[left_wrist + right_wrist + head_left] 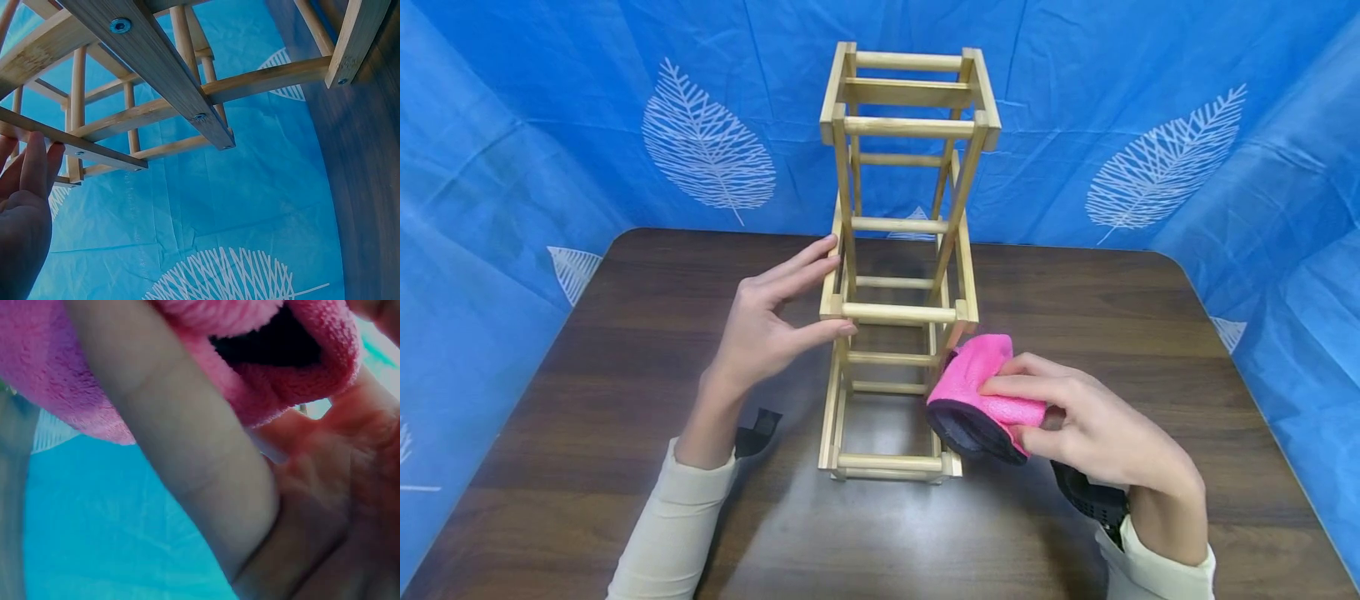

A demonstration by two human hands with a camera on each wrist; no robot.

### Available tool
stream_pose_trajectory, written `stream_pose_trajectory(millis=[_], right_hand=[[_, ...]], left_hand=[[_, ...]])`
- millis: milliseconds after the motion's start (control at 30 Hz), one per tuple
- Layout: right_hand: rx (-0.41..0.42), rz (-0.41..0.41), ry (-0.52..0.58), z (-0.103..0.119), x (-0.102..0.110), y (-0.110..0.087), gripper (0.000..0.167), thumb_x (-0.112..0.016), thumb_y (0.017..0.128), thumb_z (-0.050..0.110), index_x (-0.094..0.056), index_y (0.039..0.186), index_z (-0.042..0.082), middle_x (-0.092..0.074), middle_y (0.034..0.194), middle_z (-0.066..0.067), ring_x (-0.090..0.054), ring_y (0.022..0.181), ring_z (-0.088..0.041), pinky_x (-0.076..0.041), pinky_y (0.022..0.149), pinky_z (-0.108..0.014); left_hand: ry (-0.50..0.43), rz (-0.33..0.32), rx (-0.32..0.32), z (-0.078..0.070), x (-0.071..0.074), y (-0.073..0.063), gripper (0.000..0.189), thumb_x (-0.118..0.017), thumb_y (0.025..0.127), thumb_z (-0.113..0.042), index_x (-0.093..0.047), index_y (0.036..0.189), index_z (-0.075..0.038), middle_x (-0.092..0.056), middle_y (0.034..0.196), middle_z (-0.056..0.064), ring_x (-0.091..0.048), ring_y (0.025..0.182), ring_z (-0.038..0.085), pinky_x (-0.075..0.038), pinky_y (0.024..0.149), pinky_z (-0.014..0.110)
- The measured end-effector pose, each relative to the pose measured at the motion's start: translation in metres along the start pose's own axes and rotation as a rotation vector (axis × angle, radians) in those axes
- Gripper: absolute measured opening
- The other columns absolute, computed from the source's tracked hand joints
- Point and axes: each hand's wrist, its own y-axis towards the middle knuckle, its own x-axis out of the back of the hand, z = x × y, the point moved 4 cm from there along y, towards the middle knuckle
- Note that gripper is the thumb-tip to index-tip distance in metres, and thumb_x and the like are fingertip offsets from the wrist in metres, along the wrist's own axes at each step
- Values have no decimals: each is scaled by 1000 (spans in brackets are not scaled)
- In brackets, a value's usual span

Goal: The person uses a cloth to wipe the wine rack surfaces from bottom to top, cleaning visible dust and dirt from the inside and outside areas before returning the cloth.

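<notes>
A tall, light wooden rack [898, 313] made of slats and round dowels stands upright on the table. My left hand [767, 304] is at its left side, halfway up. Its straight fingers touch the side slat [94, 152], while the thumb reaches the front corner below. With my right hand [1086, 417] I grip a bunched pink cloth [973, 379] with a dark edge and dark inner side. The cloth overlaps the rack's lower right upright in the head view. Close up, the cloth [62, 369] looks fluffy, and a finger crosses in front of it.
The dark wood-grain table [587, 400] extends around the rack. Behind and beside it hangs a blue curtain [1045, 100] with white leaf prints. A black strap piece [758, 432] sits at the left wrist, and a black device [1090, 496] at the right.
</notes>
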Motion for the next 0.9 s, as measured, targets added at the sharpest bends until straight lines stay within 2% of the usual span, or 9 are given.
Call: stream_pose_trajectory(millis=[133,367,533,767,900], right_hand=[[45,-8,-104,16,-7,0,55,-71,77,-4,-66,124,24,-54,119,9,-53,97,-8,-48,74,-21],[99,-10,-134,30,-17,-1,55,-75,76,-2,-66,122,28,-53,119,9,-53,100,-7,-47,79,-17],[34,-32,-83,21,-20,-4,54,-78,78,1,-67,124,25,-52,123,8,-53,105,-9,-50,80,-20],[-123,-67,112,-5,-21,0,52,-75,77,-7,-68,121,21,-48,130,1,-48,115,-21,-56,78,-27],[-160,-114,89,-16,-23,4,55,-76,71,-10,-63,116,19,-46,129,-2,-45,115,-23,-53,83,-29]], left_hand=[[5,3,6,0,0,0,72,-90,61,9,-63,127,5,-57,139,11,-54,128,25,-48,101,35],[-17,4,25,0,0,0,71,-89,61,10,-62,126,9,-57,139,12,-54,128,25,-48,101,37],[-45,4,34,0,0,1,73,-88,61,13,-61,128,9,-56,140,12,-52,129,25,-47,101,37],[-60,4,46,0,1,0,72,-87,61,16,-61,128,8,-55,140,12,-51,130,26,-47,101,37],[-65,6,54,1,0,0,72,-86,61,16,-61,128,9,-55,141,11,-51,130,26,-47,101,37]])
